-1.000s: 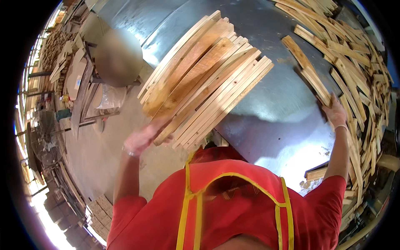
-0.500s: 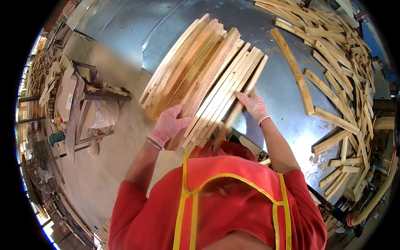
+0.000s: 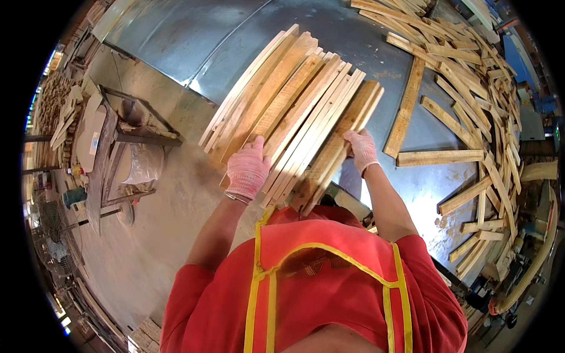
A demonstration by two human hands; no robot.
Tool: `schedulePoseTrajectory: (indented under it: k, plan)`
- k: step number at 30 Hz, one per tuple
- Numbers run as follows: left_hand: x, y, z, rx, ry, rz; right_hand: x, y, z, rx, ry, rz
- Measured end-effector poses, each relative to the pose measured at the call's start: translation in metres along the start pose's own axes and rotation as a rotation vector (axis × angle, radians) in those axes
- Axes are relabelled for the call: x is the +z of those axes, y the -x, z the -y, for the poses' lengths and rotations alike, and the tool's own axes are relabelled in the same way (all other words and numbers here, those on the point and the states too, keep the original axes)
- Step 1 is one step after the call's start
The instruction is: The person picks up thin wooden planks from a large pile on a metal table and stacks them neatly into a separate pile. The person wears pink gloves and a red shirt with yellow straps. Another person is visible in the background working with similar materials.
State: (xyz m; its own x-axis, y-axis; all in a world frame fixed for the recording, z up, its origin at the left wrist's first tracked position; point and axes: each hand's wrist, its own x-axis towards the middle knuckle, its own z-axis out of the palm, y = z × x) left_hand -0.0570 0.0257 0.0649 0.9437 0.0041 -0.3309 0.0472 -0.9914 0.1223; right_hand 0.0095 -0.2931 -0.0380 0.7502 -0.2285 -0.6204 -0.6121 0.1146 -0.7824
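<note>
Fan: a wire-caged fan is seen at the far left, partly blurred.
Stand: a dark metal stand is placed on the floor, with clear plastic hung below its top.
Left hand: the gloved left hand is laid at the near ends of the strips; whether it is closed on any cannot be told.
Wood row: curved wooden strips are stacked side by side on the metal table, near ends over its edge.
Right hand: the thumb of the gloved right hand is pressed to the row's rightmost strips; the other fingers are partly hidden, so the grip cannot be told.
Loose wood: scattered strips are heaped along the table's right side.
Hose: a beige hose is curved beyond them.
</note>
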Motion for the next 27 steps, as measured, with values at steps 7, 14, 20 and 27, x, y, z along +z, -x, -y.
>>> schedulePoseTrajectory:
  k: [7, 14, 20, 27]
  plan:
    - [-0.019, 0.018, -0.095, 0.309, 0.615, 0.18, -0.005, 0.058, 0.059, -0.185, -0.049, 0.095]
    - [0.017, -0.013, -0.091, -0.035, 0.704, 0.177, -0.035, 0.017, 0.039, -0.174, 0.198, 0.042]
    - [0.012, -0.013, -0.036, 0.077, 0.115, -0.33, 0.019, -0.004, -0.018, -0.239, 0.349, 0.33]
    - [0.013, -0.085, 0.078, -0.157, 0.015, -0.713, 0.021, 0.013, 0.011, 0.143, 0.294, 0.473]
